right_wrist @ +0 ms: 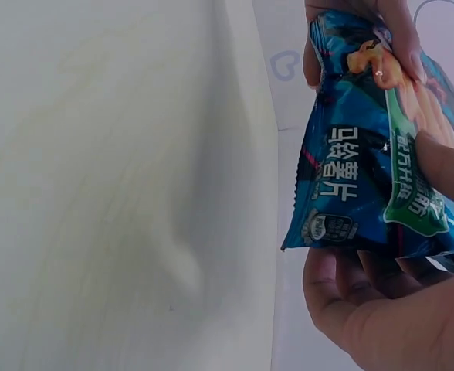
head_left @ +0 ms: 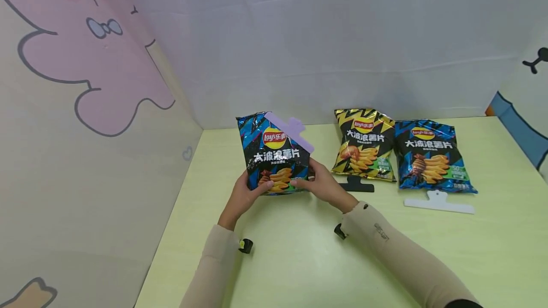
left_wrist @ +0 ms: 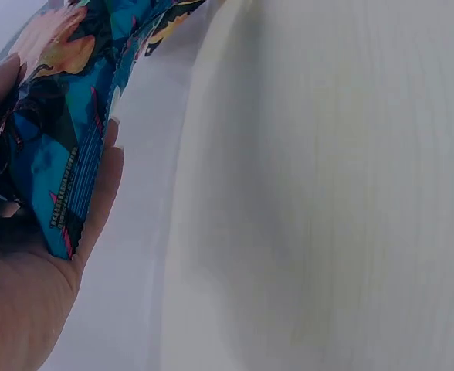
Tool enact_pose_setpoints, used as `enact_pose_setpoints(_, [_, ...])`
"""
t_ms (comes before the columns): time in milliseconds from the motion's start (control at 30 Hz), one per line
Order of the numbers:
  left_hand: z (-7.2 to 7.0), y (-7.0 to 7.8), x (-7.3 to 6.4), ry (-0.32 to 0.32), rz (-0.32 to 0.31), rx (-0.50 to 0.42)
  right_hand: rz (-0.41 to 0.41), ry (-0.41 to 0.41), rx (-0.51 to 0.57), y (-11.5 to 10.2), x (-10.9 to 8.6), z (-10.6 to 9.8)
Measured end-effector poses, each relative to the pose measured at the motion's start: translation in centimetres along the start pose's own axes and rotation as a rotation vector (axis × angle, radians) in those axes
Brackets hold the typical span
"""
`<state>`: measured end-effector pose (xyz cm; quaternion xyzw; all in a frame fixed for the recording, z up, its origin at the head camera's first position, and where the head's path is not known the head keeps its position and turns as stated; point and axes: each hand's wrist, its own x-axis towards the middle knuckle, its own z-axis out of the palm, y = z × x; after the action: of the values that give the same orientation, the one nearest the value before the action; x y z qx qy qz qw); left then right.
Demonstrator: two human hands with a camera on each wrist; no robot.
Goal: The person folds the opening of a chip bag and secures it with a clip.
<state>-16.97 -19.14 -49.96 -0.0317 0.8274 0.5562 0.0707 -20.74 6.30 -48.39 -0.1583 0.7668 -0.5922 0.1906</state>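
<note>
A blue and black bag of potato chips [head_left: 252, 141] is held upright between both hands in the head view. My left hand [head_left: 240, 199] grips its lower left corner, thumb on the front. The lower right corner is gripped by my right hand [head_left: 328, 188], also thumb in front. A light purple bag clip [head_left: 290, 131] sits slanted across the bag's upper right corner. In the left wrist view the bag's crimped end [left_wrist: 76, 185] lies against the palm. The right wrist view shows fingers [right_wrist: 327, 294] curled behind the bag [right_wrist: 339, 209].
To the right lie a yellow and black chip bag [head_left: 364, 144] and another blue chip bag [head_left: 430, 156]. A black clip [head_left: 356, 185] is at the yellow bag's lower edge, and a white clip [head_left: 438, 204] lies before the blue one. A pale wall [head_left: 299, 61] backs the yellow-green table [head_left: 291, 260].
</note>
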Motion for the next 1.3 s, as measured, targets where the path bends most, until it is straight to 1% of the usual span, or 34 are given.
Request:
enact_pose_setpoints(133, [0.1,0.1,0.6,0.044,-0.003,0.010,-0.004,0.032,-0.013,-0.1,0.5,0.1])
enact_pose_setpoints(300, [0.3,0.4,1.1,0.111,0.004,0.018,0.032,0.067,-0.011,-0.1,1.0,0.3])
enact_pose_setpoints(433, [0.2,0.5,1.3,0.143,0.013,0.026,0.056,0.088,-0.020,-0.1,1.3,0.5])
enact_pose_setpoints(600, [0.1,0.5,1.5,0.149,0.029,0.025,0.063,0.102,-0.020,0.0,1.7,0.5])
enact_pose_setpoints(800, [0.1,0.2,2.0,0.158,0.061,0.007,0.076,0.114,-0.018,-0.1,2.0,0.6])
enact_pose_setpoints(900, [0.2,0.1,2.1,0.161,0.064,-0.004,0.079,0.115,-0.021,0.0,2.1,0.6])
enact_pose_setpoints(1033, [0.2,0.1,2.1,0.160,0.071,-0.035,0.066,0.125,-0.011,0.1,2.4,0.5])
enact_pose_setpoints(1133, [0.2,0.4,2.1,0.172,0.083,-0.057,0.043,0.127,0.001,0.3,2.6,0.5])
enact_pose_setpoints(1233, [0.1,0.6,2.1,0.185,0.087,-0.059,0.029,0.125,0.015,0.5,2.9,0.6])
enact_pose_setpoints(1300, [-0.1,0.5,2.1,0.188,0.081,-0.056,0.037,0.124,0.027,0.5,3.1,0.8])
